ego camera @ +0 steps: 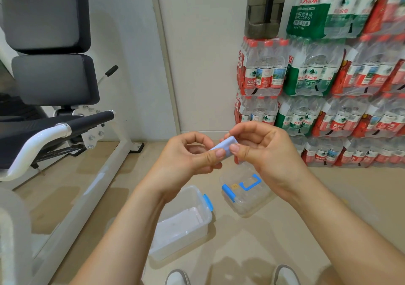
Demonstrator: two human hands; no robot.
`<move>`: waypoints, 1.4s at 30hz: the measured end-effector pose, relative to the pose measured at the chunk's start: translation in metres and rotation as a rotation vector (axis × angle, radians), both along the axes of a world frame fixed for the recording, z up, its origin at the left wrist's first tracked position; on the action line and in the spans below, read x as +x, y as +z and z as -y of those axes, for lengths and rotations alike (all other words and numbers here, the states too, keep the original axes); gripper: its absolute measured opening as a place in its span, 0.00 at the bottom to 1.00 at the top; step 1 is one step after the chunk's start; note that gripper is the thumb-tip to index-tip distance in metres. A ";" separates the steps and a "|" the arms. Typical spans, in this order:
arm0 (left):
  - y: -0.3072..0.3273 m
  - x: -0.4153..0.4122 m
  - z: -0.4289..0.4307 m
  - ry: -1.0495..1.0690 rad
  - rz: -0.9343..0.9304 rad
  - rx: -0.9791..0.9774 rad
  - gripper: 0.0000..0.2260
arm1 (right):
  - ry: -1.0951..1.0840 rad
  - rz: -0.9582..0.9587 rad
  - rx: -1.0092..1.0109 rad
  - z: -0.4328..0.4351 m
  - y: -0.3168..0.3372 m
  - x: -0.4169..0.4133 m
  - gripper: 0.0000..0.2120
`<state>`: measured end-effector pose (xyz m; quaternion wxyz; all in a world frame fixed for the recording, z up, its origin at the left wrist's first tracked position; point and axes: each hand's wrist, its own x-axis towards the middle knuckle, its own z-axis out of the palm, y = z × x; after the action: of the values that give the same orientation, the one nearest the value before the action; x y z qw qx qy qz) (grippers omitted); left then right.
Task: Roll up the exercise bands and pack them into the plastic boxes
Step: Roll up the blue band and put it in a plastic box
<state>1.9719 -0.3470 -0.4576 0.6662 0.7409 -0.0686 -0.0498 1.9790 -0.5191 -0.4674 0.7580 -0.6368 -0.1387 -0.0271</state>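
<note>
A pale blue exercise band (226, 145), rolled into a small tight bundle, is held at chest height between both hands. My left hand (192, 155) pinches its near end with thumb and fingers. My right hand (260, 144) grips the far end, thumb pressed on the roll. Below on the floor stands an open clear plastic box (192, 199) with a blue latch; something pale lies flat inside it. To its right lies a clear lid or second box (260, 199) with blue clips, partly hidden by my right wrist.
A white-framed weight bench (65, 131) with black pads fills the left side. Stacked packs of bottled water (328, 91) line the right wall, a dark jug (265, 8) on top. The toes of my shoes (177, 278) show at the bottom edge. Beige floor lies between.
</note>
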 end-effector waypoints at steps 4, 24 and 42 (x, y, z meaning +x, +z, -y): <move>-0.004 0.001 0.006 0.188 0.144 0.001 0.13 | -0.016 -0.001 0.000 -0.004 -0.003 0.000 0.16; -0.009 0.006 0.002 0.091 0.087 0.052 0.11 | -0.049 0.057 -0.184 0.002 0.001 -0.001 0.13; 0.021 -0.051 -0.082 0.161 0.478 0.592 0.03 | 0.057 0.066 -0.242 -0.078 0.040 -0.045 0.11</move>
<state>1.9207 -0.2653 -0.4362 0.3906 0.8948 -0.1462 0.1591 1.9335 -0.4413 -0.4271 0.6709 -0.7183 -0.1840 -0.0094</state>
